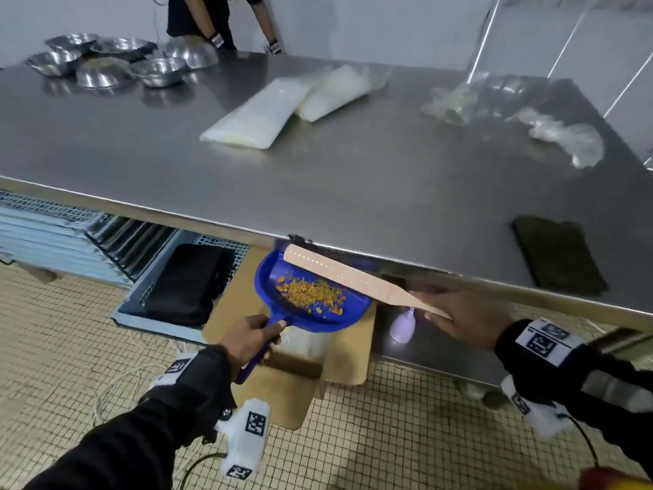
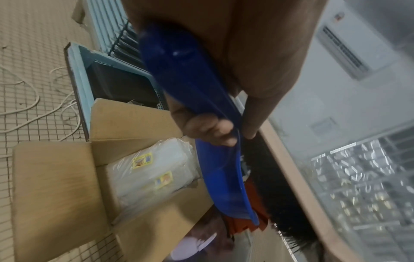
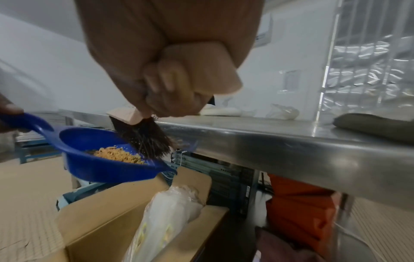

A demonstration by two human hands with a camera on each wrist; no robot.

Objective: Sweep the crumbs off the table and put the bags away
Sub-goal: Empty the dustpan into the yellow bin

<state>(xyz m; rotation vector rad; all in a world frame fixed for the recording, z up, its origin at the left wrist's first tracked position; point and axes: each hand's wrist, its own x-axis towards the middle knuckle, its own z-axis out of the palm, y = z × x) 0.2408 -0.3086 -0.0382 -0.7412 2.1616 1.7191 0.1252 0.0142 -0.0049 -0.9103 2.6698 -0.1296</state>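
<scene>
My left hand (image 1: 247, 339) grips the handle of a blue dustpan (image 1: 314, 298), held just under the front edge of the steel table (image 1: 353, 192). Orange crumbs (image 1: 309, 295) lie piled in the pan (image 3: 105, 156). My right hand (image 1: 456, 321) grips the handle of a wooden brush (image 1: 353, 275) with black bristles (image 3: 143, 136), which hang over the pan at the table edge. Two white filled bags (image 1: 279, 104) lie side by side at the table's middle. Crumpled clear bags (image 1: 558, 134) lie at the far right.
An open cardboard box (image 1: 282, 380) holding plastic-wrapped packs (image 2: 152, 172) stands on the tiled floor under the dustpan. A blue crate (image 1: 169, 288) sits to its left. Steel bowls (image 1: 106, 61) crowd the far left corner. A dark cloth (image 1: 558, 256) lies near the front right edge. Another person stands across the table.
</scene>
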